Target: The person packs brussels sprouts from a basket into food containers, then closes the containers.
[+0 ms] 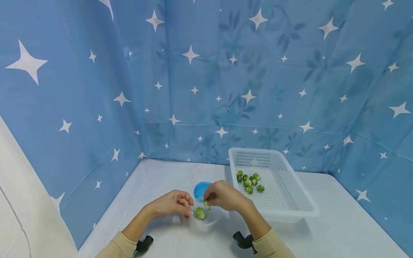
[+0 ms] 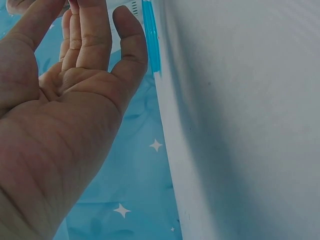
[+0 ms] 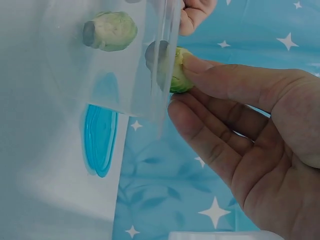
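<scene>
In the head view my right hand [image 1: 226, 196] pinches a Brussels sprout [image 1: 207, 204] over a clear round plastic container [image 1: 211, 219]. The right wrist view shows that held sprout [image 3: 181, 75] at the container's rim, partly inside it, between thumb and fingers. Another Brussels sprout [image 1: 200, 213] lies inside the container. At its left side, my left hand [image 1: 172, 204] holds the rim with thumb and fingertips. The left wrist view shows the palm of this hand [image 2: 75, 100], but its fingertips run out of the frame.
A blue lid [image 1: 200, 189] lies on the white table [image 1: 167, 179] just behind the container. To the right stands a white perforated basket [image 1: 284, 193] with several Brussels sprouts [image 1: 247, 182] at its left side. A blue star-patterned curtain [image 1: 206, 89] hangs behind the table.
</scene>
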Demonstrator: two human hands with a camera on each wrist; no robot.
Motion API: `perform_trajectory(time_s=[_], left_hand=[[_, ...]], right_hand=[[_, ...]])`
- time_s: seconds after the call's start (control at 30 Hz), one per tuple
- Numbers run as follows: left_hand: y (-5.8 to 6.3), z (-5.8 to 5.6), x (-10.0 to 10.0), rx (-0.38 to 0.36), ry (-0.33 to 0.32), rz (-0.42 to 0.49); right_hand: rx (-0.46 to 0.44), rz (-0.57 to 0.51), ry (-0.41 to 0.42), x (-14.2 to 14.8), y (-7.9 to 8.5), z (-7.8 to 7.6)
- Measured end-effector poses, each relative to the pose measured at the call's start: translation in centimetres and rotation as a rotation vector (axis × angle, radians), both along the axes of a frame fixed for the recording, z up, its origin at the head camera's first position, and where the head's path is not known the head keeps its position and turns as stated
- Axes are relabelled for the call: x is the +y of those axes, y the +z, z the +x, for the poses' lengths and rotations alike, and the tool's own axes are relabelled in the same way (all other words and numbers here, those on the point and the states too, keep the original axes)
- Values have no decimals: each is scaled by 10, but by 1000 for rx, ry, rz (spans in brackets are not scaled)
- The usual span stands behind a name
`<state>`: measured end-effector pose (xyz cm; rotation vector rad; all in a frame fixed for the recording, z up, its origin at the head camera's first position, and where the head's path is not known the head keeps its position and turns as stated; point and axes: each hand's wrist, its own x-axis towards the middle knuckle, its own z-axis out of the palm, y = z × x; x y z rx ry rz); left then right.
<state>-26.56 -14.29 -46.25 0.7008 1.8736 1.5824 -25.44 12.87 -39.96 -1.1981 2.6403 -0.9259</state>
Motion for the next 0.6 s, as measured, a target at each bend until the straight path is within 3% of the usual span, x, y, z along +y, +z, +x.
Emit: perform_trajectory(time_s=[0.6], left_hand=[[0, 0, 0, 1, 3, 1]], right_hand=[[65, 116, -30, -9, -5, 3]])
